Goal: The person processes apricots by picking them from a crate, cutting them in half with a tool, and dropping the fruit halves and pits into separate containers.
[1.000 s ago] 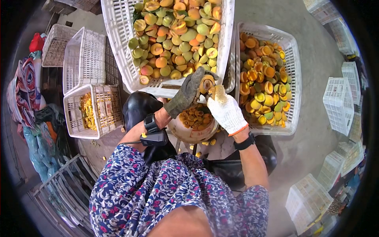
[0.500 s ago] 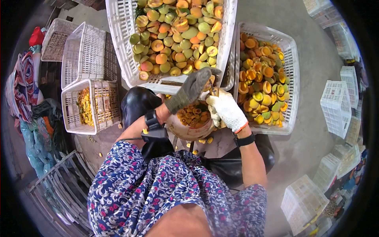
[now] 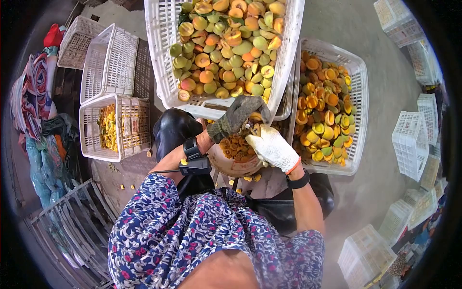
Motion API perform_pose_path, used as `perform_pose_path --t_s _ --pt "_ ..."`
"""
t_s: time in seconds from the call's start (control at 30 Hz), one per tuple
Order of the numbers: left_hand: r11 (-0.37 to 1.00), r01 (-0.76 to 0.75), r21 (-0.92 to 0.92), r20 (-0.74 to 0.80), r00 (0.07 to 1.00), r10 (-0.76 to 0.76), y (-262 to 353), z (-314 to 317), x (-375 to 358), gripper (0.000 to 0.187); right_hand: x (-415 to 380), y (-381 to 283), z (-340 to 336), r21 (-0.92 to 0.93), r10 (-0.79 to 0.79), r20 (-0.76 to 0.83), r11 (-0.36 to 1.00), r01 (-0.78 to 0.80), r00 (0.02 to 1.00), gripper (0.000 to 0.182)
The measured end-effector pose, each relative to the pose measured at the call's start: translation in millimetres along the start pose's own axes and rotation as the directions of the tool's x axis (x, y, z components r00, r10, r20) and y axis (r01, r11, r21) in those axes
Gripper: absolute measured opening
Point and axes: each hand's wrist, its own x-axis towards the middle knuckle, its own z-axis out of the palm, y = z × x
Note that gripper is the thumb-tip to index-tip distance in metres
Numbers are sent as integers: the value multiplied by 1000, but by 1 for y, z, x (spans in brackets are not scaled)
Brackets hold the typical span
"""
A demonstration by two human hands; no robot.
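My left hand [image 3: 237, 117], in a dark grey glove, is closed around a peach half [image 3: 255, 117] just below the large crate. My right hand [image 3: 273, 147], in a white glove with an orange cuff edge, grips a small pitting tool [image 3: 256, 129] against that fruit; most of the tool is hidden by the fingers. Under both hands a pale bowl [image 3: 233, 168] holds scooped-out orange pit pieces [image 3: 237, 148]. In front stands a white crate [image 3: 162, 62] of cut peach halves [image 3: 219, 60], some greenish, some orange. To the right, another white crate [image 3: 360, 111] holds hollowed peach halves [image 3: 323, 103].
A white crate [image 3: 98, 153] with yellow scraps lies at the left, near stacked crates [image 3: 108, 62]. Metal racking [image 3: 77, 221] and bundled cloth [image 3: 36, 91] are farther left. More white crates [image 3: 411, 144] line the right side. Fruit bits are scattered on the floor.
My left hand has curled down over the fruit, and my right hand has come lower and slightly left. The crates appear shifted right and down as the view moved.
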Motion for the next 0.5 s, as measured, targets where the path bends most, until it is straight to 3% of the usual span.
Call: perform_pose_path --t_s 0.03,0.07,0.1,0.13,0.17,0.2,0.23,0.27,0.3,0.33,0.37,0.4,0.43,0.47,0.5 --pt "1000 -5 3 -3 1000 5 3 -1 -1 51 0 0 -1 -91 -106 56 990 111 993 24" --pt "999 25 -37 52 998 -23 8 -1 -1 52 -3 -24 -2 346 346 216 848 -403 913 25" --pt "996 54 -67 111 993 -47 13 -1 -2 52 -2 -18 2 507 302 398 715 -482 866 23" --pt "947 71 -314 143 989 -27 4 3 -2 52 -4 -15 8 667 212 407 595 -447 889 22" --pt "949 60 -311 143 990 -15 3 0 1 52 -4 -10 11 791 128 401 451 -413 907 22" --pt "973 16 -231 91 996 5 3 -3 3 51 1 -7 8 798 120 499 323 -509 858 18" --pt "990 -19 -140 41 999 25 5 -7 2 50 2 -7 7 791 115 507 332 -514 854 18" --pt "987 18 -158 -143 989 -41 11 -8 0 46 3 -15 7 423 218 464 797 -431 859 13" --pt "994 -5 -109 -279 960 -26 10 -16 0 43 4 -21 5 -124 272 362 962 -243 892 12" --pt "895 -49 -444 -418 894 -158 -8 -34 1 42 1 12 13 -567 64 413 799 202 909 18" --pt "686 -148 -712 -485 810 -328 -26 -54 0 42 -4 50 23 -785 -84 547 295 545 833 27" --pt "754 -99 -649 -601 675 -428 -30 -62 -3 42 -10 52 28 -810 7 357 501 306 934 25" --pt "752 -63 -656 -605 640 -474 -24 -60 -4 47 -14 52 32 -750 143 170 660 34 975 24" --pt "736 12 -677 -530 686 -498 -24 -66 0 48 -15 54 29 -755 132 161 655 36 978 24" --pt "719 84 -690 -450 728 -518 1 -58 12 49 -14 57 23 -711 -48 213 677 189 976 22"
